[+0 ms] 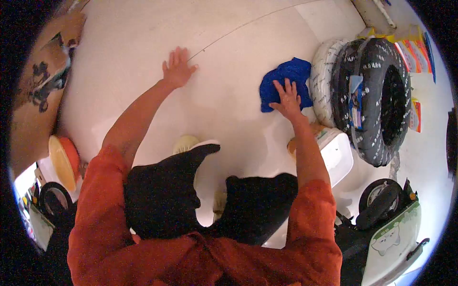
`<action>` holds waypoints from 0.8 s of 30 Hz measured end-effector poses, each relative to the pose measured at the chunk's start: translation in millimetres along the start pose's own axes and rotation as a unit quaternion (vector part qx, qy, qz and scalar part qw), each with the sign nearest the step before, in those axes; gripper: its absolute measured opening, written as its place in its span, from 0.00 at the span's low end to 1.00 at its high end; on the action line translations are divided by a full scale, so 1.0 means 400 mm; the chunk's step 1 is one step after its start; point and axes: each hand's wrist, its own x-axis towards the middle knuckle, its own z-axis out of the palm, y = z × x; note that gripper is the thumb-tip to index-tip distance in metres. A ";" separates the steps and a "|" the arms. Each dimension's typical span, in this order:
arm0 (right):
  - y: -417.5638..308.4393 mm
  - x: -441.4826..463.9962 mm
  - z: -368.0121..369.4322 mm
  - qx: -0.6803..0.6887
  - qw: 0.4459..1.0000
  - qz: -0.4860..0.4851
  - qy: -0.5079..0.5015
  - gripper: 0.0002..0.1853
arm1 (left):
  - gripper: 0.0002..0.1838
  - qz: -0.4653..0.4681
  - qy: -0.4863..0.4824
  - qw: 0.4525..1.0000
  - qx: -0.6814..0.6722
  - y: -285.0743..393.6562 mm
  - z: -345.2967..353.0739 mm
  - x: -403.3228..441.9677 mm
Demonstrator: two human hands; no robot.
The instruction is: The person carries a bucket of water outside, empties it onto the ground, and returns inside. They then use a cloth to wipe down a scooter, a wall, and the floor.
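My right hand (287, 100) lies spread on a crumpled dark blue cloth (298, 71) on the pale floor. The cloth's right side reaches the stacked tires. Well to the left, my left hand (177, 70) is stretched out with its fingers apart over the bare floor, holding nothing; whether it touches the floor I cannot tell. A thin dark line on the floor runs from near its thumb toward the upper right. Below my right forearm stands a white plastic tub (338, 155), partly hidden by the arm.
Several tires (372, 95) stand side by side at the right, some with printed wrapping. A cardboard box (40, 90) is at the left, with an orange and yellow round object (63, 162) below it. Wheeled items with a pale green panel (393, 238) are at the lower right.
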 end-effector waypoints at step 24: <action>-0.371 0.435 -0.193 -0.075 0.984 -0.159 -0.004 0.54 | 0.49 -0.013 -0.013 0.997 -0.078 -0.047 -0.047 0.147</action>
